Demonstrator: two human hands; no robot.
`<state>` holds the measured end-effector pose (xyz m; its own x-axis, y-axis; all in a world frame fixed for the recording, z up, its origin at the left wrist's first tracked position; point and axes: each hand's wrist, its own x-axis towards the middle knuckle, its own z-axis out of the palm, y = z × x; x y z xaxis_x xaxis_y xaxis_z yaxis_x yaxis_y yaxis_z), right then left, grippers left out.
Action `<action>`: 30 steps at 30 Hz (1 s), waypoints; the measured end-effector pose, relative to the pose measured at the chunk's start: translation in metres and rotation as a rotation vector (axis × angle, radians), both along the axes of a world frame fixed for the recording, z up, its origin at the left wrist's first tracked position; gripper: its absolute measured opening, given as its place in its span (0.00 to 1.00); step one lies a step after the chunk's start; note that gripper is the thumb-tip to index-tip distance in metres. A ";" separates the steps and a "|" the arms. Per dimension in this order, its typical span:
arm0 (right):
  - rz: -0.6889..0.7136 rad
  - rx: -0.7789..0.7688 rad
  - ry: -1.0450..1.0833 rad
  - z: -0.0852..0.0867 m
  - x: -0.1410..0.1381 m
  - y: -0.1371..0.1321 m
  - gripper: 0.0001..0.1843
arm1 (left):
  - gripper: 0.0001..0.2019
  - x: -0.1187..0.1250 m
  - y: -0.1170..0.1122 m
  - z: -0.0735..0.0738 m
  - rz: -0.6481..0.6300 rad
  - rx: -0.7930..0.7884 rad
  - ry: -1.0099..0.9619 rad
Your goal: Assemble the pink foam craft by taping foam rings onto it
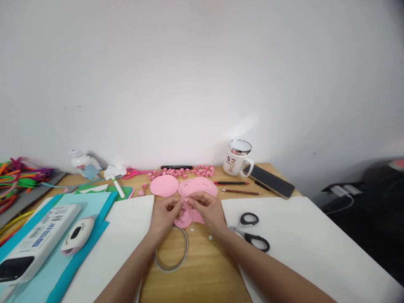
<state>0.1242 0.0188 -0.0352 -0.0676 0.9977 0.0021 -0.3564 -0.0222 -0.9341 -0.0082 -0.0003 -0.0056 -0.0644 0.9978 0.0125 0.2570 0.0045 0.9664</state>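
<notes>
My left hand point(164, 213) and my right hand point(207, 209) meet over the wooden desk point(202, 269), fingers pinched together on a pink paper piece point(186, 216) held between them. Just behind my hands lie pink paper circles point(164, 185), and a row of small rolled pink paper bits point(189, 171) runs along the back of the desk. A ring of tape point(172, 252) lies on the wood under my left wrist. Black-handled scissors point(252, 235) rest right of my right wrist.
White sheets point(299, 244) flank the bare wood on both sides. At left lie blue paper point(78, 252), a white case point(34, 244), a paper punch point(77, 235) and coloured strips point(19, 174). At the back stand a mug point(237, 158), a phone point(269, 181), pencils point(240, 192), a marker point(176, 167) and a bottle point(86, 165).
</notes>
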 end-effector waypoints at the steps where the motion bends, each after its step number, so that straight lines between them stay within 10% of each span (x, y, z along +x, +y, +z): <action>1: 0.002 -0.004 0.006 0.001 0.000 0.000 0.10 | 0.12 0.000 0.000 0.000 0.001 -0.006 -0.003; 30: 0.010 0.023 -0.036 0.000 0.001 -0.001 0.08 | 0.13 -0.001 0.001 -0.002 -0.001 -0.058 -0.012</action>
<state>0.1252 0.0175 -0.0351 -0.0784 0.9967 0.0225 -0.3227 -0.0040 -0.9465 -0.0096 0.0008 -0.0080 -0.0629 0.9969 -0.0464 0.2459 0.0606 0.9674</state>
